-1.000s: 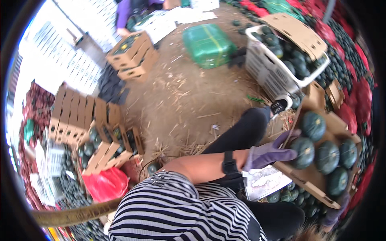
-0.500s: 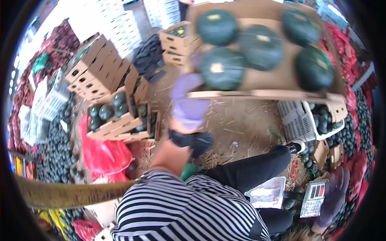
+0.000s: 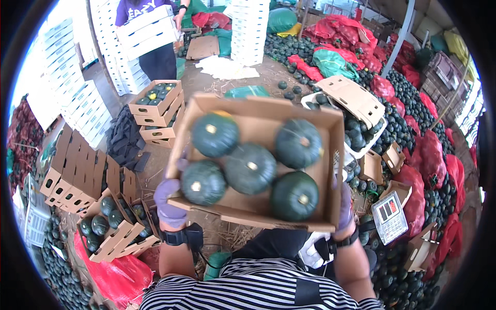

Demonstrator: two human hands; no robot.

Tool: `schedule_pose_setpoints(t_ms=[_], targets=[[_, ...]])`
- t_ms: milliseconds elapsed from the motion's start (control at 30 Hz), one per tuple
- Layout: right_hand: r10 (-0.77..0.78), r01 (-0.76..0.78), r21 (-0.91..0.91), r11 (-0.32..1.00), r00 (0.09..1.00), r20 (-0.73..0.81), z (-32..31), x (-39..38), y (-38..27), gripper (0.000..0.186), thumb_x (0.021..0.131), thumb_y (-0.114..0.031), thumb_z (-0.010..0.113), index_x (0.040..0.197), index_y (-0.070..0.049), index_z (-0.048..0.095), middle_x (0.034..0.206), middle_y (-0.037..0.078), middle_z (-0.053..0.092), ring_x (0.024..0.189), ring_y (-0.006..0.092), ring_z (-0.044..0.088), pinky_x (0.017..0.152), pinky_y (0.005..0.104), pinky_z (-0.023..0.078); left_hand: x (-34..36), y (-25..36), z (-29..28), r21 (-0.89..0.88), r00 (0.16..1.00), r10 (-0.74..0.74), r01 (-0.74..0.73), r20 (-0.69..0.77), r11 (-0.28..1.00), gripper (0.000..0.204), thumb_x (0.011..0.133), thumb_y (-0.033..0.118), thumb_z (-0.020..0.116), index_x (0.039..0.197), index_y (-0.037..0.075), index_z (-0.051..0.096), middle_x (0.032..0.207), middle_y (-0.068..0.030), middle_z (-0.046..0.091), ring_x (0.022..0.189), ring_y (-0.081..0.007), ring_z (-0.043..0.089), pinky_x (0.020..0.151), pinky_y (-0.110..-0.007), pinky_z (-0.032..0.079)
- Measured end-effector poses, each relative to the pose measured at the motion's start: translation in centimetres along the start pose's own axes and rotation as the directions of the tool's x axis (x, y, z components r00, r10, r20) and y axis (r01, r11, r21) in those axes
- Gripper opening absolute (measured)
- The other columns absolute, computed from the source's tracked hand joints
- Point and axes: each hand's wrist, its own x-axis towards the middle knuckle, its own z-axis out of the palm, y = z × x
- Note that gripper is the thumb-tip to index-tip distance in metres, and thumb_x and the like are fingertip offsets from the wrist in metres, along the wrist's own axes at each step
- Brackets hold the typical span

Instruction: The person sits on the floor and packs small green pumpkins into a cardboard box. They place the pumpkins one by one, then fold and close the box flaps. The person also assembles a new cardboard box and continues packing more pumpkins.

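Observation:
In front of me a shallow cardboard box (image 3: pixel 258 116) is held up, tilted so that its inside shows. Several dark green squashes (image 3: pixel 250 169) with pale stem stubs lie in it. My left hand (image 3: pixel 170 204), in a purple glove, grips the box by its left end near the front corner. At the right end my right hand (image 3: pixel 345 206), gloved alike, is closed around the edge, its fingers partly hidden by the cardboard. Both wrists wear dark bands.
Stacked cardboard boxes with squashes (image 3: pixel 116 227) stand at the left. Another box stack (image 3: pixel 160 111) is ahead, near a person carrying white boxes (image 3: pixel 147 33). At the right are a white crate (image 3: pixel 380 132), a digital scale (image 3: pixel 388 217), red net bags (image 3: pixel 431 160) and heaped squashes.
The box has come down and left to the middle before me. My right hand, formerly open beside the scale, now grips the box's right end. My view has turned, bringing the person into sight.

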Motion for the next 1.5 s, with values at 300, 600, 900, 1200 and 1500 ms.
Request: schedule_pose_setpoints(t_ms=[300,600,900,1200,1500], targets=[[-0.062,0.146,0.184,0.972,0.915,-0.400,-3.4,-6.2,3.0,0.049,0.098,-0.028,0.059,0.141,-0.009,0.048,0.123,0.011,0.063,0.110,0.0257,0.064,0.098,0.0431,0.054,2.5,-6.5,5.6,0.057,0.989,-0.120,0.115,0.091,0.992,0.079,0.094,0.057,0.057,0.151,0.005,0.042,0.148,-0.0173,0.053,0.136,-0.0303,0.052,0.119,-0.045,0.036],[-0.345,0.331,-0.098,0.939,0.896,-0.281,-1.8,-0.8,2.7,0.051,0.100,-0.029,0.054,0.145,-0.004,0.050,0.137,0.011,0.058,0.127,0.0244,0.057,0.109,0.0416,0.045,-0.7,-16.9,5.5,0.842,0.747,0.520,-0.531,0.414,0.093,0.041,0.099,0.020,0.056,0.136,0.004,0.057,0.133,-0.0194,0.061,0.126,-0.0320,0.059,0.111,-0.044,0.043],[-0.148,0.179,-0.225,0.958,0.978,0.149,-5.7,5.6,-1.2,0.066,0.109,-0.041,0.045,0.161,-0.006,0.026,0.162,0.013,0.035,0.144,0.0262,0.041,0.119,0.0397,0.032,-2.5,4.1,1.9,0.216,0.679,0.712,-0.679,-0.177,0.702,0.051,0.096,0.043,0.060,0.132,0.006,0.056,0.125,-0.0141,0.066,0.114,-0.0313,0.066,0.101,-0.051,0.053],[-0.108,0.064,-0.384,0.921,0.990,-0.093,-22.7,4.0,-1.8,0.058,0.110,-0.034,0.043,0.161,-0.008,0.031,0.162,0.012,0.036,0.144,0.0264,0.041,0.115,0.0392,0.036,-10.6,18.7,-9.0,0.613,0.006,0.812,-0.654,-0.583,0.444,0.041,0.091,0.044,0.056,0.111,0.009,0.065,0.113,-0.0104,0.070,0.099,-0.0287,0.071,0.092,-0.046,0.056],[-0.132,0.013,-0.329,0.944,0.930,-0.342,-38.7,-9.2,-0.7,0.054,0.110,-0.033,0.037,0.159,-0.011,0.034,0.164,0.006,0.035,0.147,0.0258,0.038,0.123,0.0427,0.027,-19.9,24.3,-21.8,0.313,-0.196,0.754,0.823,-0.627,0.474,0.067,0.089,0.055,0.063,0.139,0.012,0.054,0.145,-0.0180,0.049,0.123,-0.0359,0.056,0.102,-0.046,0.048]])
